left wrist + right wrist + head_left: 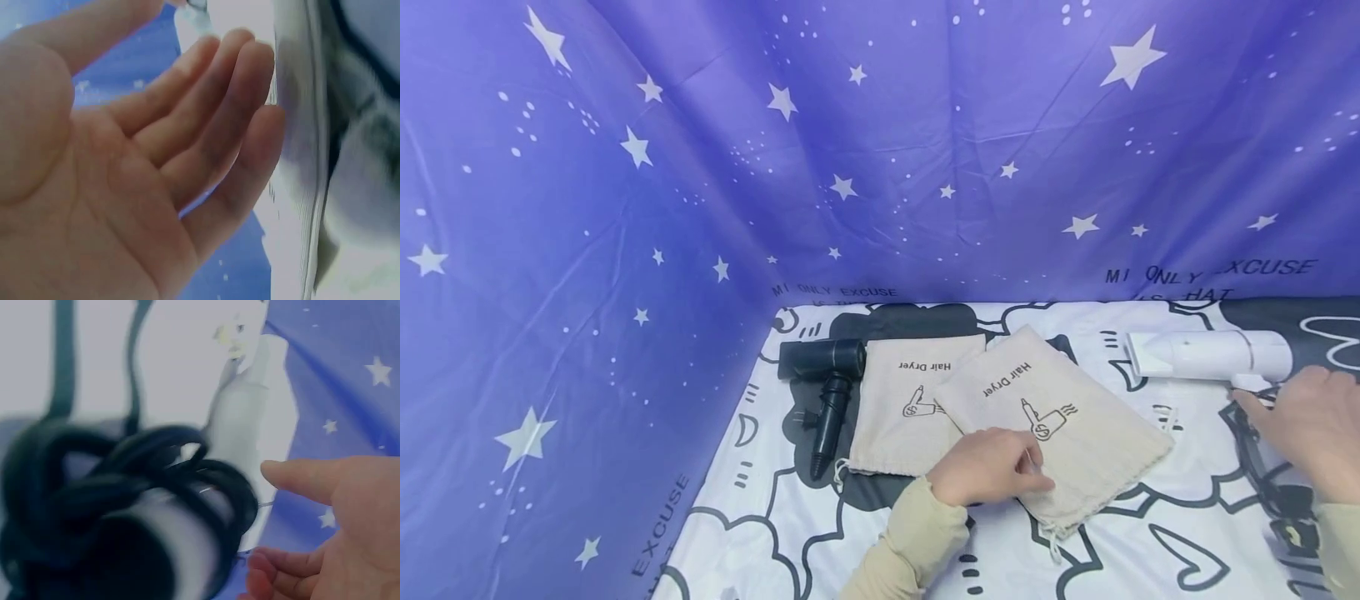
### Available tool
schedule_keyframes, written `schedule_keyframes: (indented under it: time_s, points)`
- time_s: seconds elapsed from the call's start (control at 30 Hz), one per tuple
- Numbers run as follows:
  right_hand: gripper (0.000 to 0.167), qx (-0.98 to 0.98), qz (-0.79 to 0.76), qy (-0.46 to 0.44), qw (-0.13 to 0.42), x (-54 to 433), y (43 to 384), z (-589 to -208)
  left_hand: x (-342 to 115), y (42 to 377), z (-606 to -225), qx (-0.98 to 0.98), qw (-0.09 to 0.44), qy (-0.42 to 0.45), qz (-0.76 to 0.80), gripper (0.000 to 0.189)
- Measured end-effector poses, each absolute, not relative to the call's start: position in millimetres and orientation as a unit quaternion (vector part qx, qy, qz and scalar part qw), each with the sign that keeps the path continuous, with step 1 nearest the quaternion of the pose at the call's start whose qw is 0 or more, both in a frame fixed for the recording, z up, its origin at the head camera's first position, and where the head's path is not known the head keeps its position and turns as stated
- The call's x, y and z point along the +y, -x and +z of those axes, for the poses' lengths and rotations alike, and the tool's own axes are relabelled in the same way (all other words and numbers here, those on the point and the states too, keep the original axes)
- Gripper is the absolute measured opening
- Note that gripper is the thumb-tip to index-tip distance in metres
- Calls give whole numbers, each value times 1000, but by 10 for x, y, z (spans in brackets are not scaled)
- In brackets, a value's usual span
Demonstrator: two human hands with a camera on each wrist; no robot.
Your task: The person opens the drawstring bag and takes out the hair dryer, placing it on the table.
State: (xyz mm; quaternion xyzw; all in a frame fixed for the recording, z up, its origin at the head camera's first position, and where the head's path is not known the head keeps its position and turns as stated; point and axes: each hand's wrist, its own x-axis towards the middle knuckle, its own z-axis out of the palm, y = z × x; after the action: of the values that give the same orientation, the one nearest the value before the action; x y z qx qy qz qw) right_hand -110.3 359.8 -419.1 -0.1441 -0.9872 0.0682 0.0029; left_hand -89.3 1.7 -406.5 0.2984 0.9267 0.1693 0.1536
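My right hand (1311, 425) is beside a white hair dryer (1210, 356). In the right wrist view its thumb and fingers are spread apart, with the thumb tip close to the dryer body (240, 419); whether they touch is unclear. The dryer's dark cord (169, 450) looms in coils in front of that camera. My left hand (988, 467) hovers over the lower edge of a beige drawstring bag (1097, 433) printed "Hair Dryer". In the left wrist view that palm (119, 200) holds nothing, its fingers loosely bent. A second such bag (887, 425) lies partly under the first.
A black hair dryer (831, 367) lies left of the bags, its handle pointing toward me. Black cord and a plug (1292, 529) lie below the right hand. A purple star-printed curtain (880, 150) rises behind the patterned black-and-white cloth (752, 575).
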Motion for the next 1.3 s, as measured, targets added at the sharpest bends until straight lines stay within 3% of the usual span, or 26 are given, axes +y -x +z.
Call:
schedule_keyframes:
  time_s: [0.1,0.2,0.33,0.47,0.6,0.7,1.03,1.3]
  points:
    - [52,-990,94,90,58,3547,1088,-4150,-81,1028,-4059,938,127,-250,204,20]
    - [53,-989,132,34,58,3451,1099,-4131,-200,1137,-4064,946,98,-192,242,16]
    - [54,-985,172,-26,3,3299,1115,-4161,-350,1222,-4068,956,81,-123,255,33]
    - [48,-975,199,-76,-63,3171,1134,-4218,-460,1259,-4073,970,113,-63,205,47]
    - [30,-972,185,-116,-90,3101,1143,-4288,-490,1268,-4092,967,159,-57,189,47]
    - [17,-972,165,-133,-99,3076,1149,-4332,-464,1269,-4125,960,164,-69,215,49]
    - [12,-975,159,-125,-94,3046,1090,-4256,-267,1324,-4201,944,54,-51,321,55]
    - [12,-974,168,-119,-98,3030,1013,-4169,-210,1432,-4096,944,-12,-49,325,41]
